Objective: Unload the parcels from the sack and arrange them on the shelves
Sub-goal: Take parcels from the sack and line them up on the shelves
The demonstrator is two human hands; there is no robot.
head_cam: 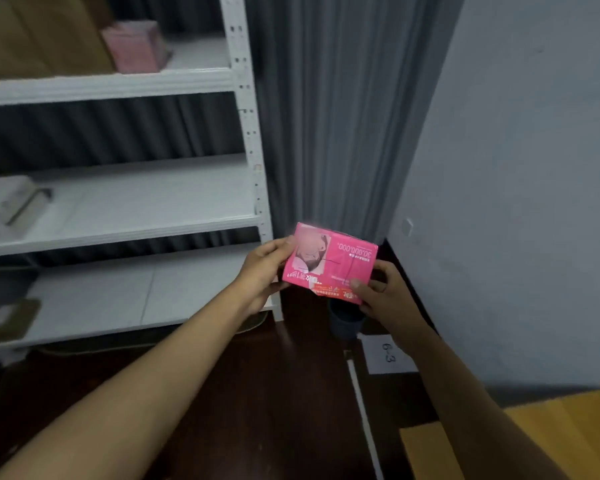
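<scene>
Both hands pinch the pink parcel (329, 263), left hand (262, 271) and right hand (383, 292) at its short ends; the shelves (125, 220) lie left, nearer the left hand.

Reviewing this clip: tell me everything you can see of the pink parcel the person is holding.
The pink parcel is a flat, rectangular pack in glossy bright pink wrap, with a printed picture, white text and the number 30,000,000, all upside down to the camera, and an orange-red strip along its near edge. It is held in the air, tilted slightly, in front of the white shelf unit's right post. The left hand grips its left edge; the right hand pinches its lower right corner, thumb on the front. Nothing else touches it.
</scene>
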